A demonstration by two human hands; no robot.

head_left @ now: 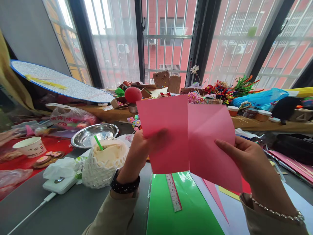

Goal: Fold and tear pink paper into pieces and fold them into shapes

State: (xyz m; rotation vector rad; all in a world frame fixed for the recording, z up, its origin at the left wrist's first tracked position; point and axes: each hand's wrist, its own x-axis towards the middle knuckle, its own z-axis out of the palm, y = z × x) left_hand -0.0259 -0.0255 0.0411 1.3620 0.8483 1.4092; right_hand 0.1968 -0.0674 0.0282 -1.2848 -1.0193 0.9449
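Observation:
A sheet of pink paper [168, 130] with a crease or split down its middle is held up in front of me. My left hand [146, 147] pinches the left part, its thumb blurred against the paper. At the right edge, my right hand [241, 153] grips the other part between thumb and fingers, and that side bends toward me. Below the paper, a patterned ruler [174, 194] lies on a glossy green sheet [195, 209]. White, pink and yellow paper shows beside the green sheet, partly covered.
A coconut [107, 160] in white foam netting with a green straw stands left, near a metal bowl [95, 135], a paper cup [29, 147] and a white device [60, 182] with a cable. Craft supplies crowd the windowsill [102, 114]. Another person's hand [9, 135] is far left.

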